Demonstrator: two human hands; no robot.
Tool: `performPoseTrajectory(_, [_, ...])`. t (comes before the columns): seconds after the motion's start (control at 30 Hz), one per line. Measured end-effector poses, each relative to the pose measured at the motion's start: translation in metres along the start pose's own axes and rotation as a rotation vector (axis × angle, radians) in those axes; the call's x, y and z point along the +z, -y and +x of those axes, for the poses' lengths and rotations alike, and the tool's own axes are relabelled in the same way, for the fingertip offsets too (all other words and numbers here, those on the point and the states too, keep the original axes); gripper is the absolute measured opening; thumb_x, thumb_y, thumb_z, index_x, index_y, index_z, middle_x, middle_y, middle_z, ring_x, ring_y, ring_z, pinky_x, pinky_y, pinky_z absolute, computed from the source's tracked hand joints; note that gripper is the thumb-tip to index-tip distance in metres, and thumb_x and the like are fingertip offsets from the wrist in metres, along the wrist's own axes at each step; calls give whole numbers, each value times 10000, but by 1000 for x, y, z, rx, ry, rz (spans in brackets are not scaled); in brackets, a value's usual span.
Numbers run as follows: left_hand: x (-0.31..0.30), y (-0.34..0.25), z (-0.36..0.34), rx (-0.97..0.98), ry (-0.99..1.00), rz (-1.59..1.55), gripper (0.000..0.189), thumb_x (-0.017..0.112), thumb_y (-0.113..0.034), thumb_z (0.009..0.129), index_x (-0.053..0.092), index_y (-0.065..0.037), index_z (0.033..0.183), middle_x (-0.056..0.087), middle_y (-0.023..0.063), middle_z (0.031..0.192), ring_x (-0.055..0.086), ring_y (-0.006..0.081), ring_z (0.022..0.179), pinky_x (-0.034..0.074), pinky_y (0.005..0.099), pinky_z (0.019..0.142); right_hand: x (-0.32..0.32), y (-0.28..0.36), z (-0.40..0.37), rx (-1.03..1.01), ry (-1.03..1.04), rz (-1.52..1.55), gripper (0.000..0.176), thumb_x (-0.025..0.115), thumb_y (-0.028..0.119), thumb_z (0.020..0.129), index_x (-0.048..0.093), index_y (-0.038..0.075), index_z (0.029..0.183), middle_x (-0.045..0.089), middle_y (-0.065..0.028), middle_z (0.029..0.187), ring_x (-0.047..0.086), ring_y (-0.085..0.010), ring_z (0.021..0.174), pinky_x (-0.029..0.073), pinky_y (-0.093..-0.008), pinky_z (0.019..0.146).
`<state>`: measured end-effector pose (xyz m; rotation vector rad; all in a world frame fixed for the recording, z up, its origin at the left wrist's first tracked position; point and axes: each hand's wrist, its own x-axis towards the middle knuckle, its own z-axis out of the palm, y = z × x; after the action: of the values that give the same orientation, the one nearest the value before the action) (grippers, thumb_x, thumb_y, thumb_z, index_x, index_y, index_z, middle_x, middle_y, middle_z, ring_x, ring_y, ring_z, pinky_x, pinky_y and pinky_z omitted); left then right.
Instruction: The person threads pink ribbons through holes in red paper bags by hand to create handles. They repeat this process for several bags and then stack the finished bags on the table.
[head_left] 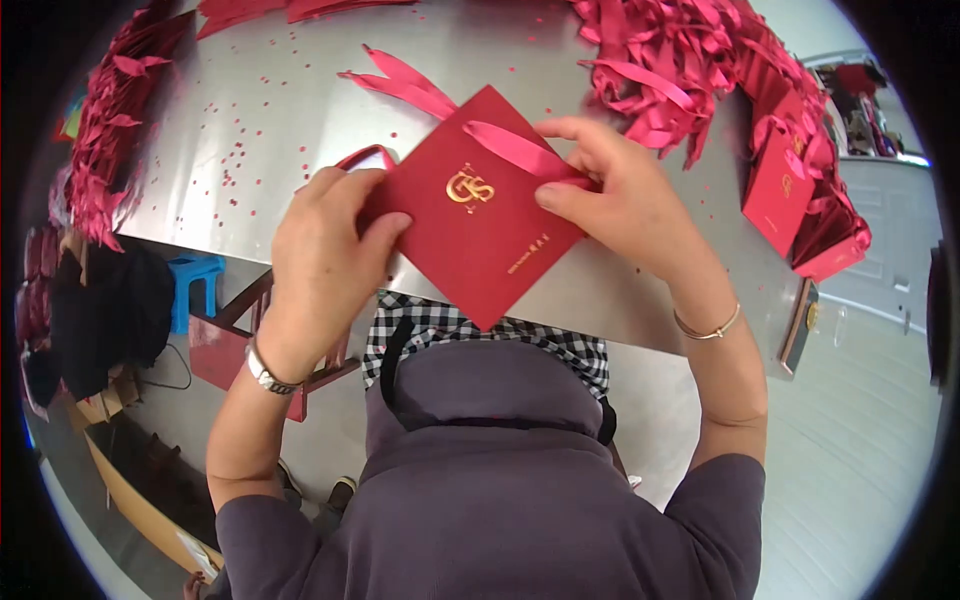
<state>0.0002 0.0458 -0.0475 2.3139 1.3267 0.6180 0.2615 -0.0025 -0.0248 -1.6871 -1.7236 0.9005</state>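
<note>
A red paper gift bag (440,220) with a gold emblem and small gold lettering is held over the table's near edge, turned so that one corner points down. My left hand (325,225) grips its left corner, thumb in front and fingers behind. My right hand (620,190) pinches the right side, with the bag's pinkish-red ribbon (510,148) running under its thumb and fingers. More ribbon ends (405,85) stick out past the upper left edge. Beside my left hand, a red-edged piece with a pale inside (372,157) shows, partly hidden.
The metal table (300,100) carries scattered red dots of scrap. Heaps of red bags with ribbons (660,75) lie at the right, with another stack (110,130) at the left. A blue stool (193,285) and a dark red chair (225,350) stand below left.
</note>
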Motion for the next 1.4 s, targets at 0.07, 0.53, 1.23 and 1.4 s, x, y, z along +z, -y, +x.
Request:
performPoseTrajectory(0.07, [3,0,1,-92,17,-69,282,748,-125,749,672,-13,996,634,115,924,638,290,818,514,369,721,-21,8,-21,191,73,155,486,648,-38,807,551,43,1276,580,25,789,542,-36,700,425,-197,603])
performPoseTrajectory(0.53, [0,6,10,-57,10,-179,312,700,-113,762,655,13,1043,641,169,967,644,329,860,511,390,778,-22,-22,-98,-214,-115,830,383,697,30,831,616,-34,1200,660,-114,1040,621,-169,881,500,-303,817])
performPoseTrajectory(1.23, [-1,2,40,-151,378,-421,191,688,-16,759,637,27,938,638,113,898,612,218,809,492,327,751,82,24,-3,-36,-187,263,62,642,68,882,632,14,910,657,-103,770,632,-164,662,489,-303,605])
performPoseTrajectory(1.4, [-2,2,37,-54,344,-350,163,661,-23,779,625,30,929,635,147,912,613,279,854,481,349,781,83,26,-4,-1,-248,242,110,681,61,842,637,10,929,676,-92,777,646,-149,653,502,-278,593])
